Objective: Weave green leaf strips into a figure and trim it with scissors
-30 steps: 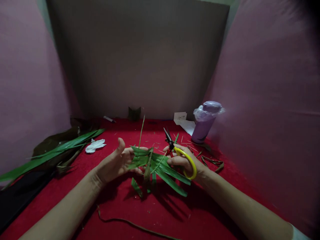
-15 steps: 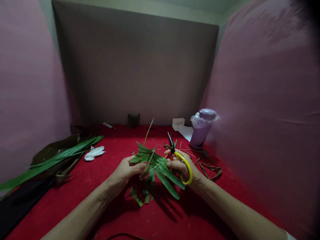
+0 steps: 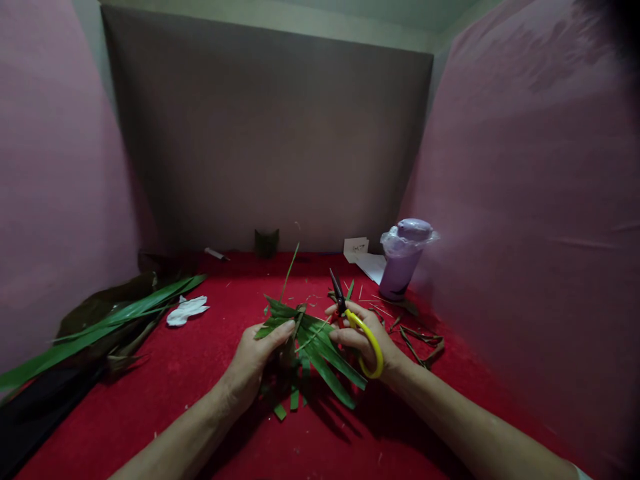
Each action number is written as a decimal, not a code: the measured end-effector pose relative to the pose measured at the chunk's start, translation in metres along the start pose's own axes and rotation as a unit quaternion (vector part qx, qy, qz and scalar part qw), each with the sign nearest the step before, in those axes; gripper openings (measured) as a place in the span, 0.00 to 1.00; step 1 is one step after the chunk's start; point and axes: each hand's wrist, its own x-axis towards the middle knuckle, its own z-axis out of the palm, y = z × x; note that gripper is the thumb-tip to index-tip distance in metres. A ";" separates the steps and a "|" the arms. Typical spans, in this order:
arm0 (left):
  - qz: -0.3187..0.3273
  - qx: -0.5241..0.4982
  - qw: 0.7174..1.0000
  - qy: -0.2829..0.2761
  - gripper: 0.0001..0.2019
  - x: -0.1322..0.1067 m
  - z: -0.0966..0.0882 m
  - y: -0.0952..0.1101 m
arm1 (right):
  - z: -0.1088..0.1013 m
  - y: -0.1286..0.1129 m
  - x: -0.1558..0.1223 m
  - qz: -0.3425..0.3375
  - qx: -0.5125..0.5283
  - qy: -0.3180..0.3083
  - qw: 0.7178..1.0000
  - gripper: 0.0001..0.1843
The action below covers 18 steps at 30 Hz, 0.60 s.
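A bundle of green leaf strips (image 3: 320, 343) fans out above the red cloth, with a brown dried piece (image 3: 297, 327) across its middle. My left hand (image 3: 257, 350) grips the bundle from the left, thumb laid over the leaves. In my right hand (image 3: 363, 337) are scissors (image 3: 367, 340) with yellow and red handles, their dark blades closed and pointing up and away. The fingertips of that hand are at the right side of the leaves; whether they also pinch a strip I cannot tell. One thin green stem (image 3: 290, 270) sticks up from the bundle.
Long green leaves (image 3: 115, 320) lie at the left beside a crumpled white tissue (image 3: 187, 311). A syringe (image 3: 216, 254) and a small dark green woven piece (image 3: 267, 243) sit at the back. A purple tumbler (image 3: 401, 267), white cards (image 3: 370, 263) and brown scraps (image 3: 425, 343) are at the right.
My left thumb has slid up and further over the leaves. The bundle has shifted slightly left and tilted. My right hand with the scissors has moved a little left and down.
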 end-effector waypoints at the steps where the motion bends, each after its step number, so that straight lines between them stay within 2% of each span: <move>1: -0.002 -0.001 1.000 -0.001 0.12 0.000 -0.001 -0.001 | 0.000 0.000 0.000 -0.001 -0.004 -0.001 1.000 0.19; 5: -0.012 -0.020 1.000 0.014 0.11 -0.001 0.001 -0.003 | 0.000 0.001 -0.001 -0.010 -0.012 -0.003 1.000 0.19; 8: -0.010 -0.048 0.998 0.048 0.11 0.000 0.003 -0.002 | 0.002 0.000 0.000 -0.009 -0.019 0.033 0.999 0.20; 11: 0.022 -0.079 0.990 0.115 0.11 0.003 -0.001 0.002 | 0.004 0.002 0.003 -0.013 -0.027 0.086 0.996 0.24; 13: 0.051 -0.095 0.980 0.166 0.10 0.007 -0.006 0.007 | 0.004 0.005 0.004 -0.007 -0.042 0.098 0.994 0.26; 18: 0.154 -0.134 0.934 0.295 0.11 0.014 -0.024 0.031 | 0.003 0.015 0.002 0.009 -0.087 0.060 0.994 0.26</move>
